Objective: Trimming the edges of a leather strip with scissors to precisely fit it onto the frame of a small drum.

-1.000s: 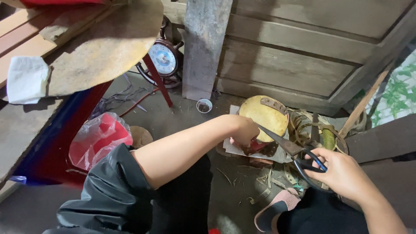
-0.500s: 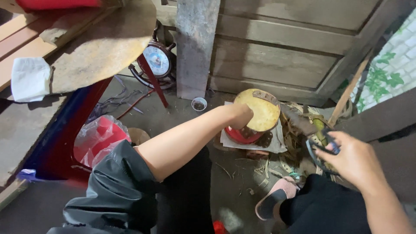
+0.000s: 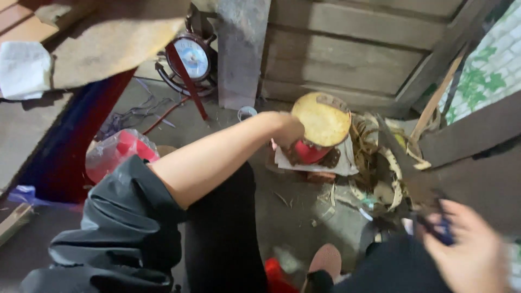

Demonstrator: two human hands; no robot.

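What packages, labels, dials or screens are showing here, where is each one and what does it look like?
Round white dial face in a dark red frame: on the floor at upper left, beside the grey post.
Clear plastic bag with red contents: on the floor at left, crumpled, next to the left arm.
Small white cup: floor at the post's foot, round.
No screens or signs.

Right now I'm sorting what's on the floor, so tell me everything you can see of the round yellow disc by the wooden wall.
The round yellow disc is flat, pale tan-yellow, with a rough, fibrous-looking face and a darker brownish patch along its upper right rim. It is tilted, its face turned up toward the camera. It sits over a red object on a sheet of paper on the floor, before the plank wall. The left hand grips its left edge. What it is made of cannot be told.
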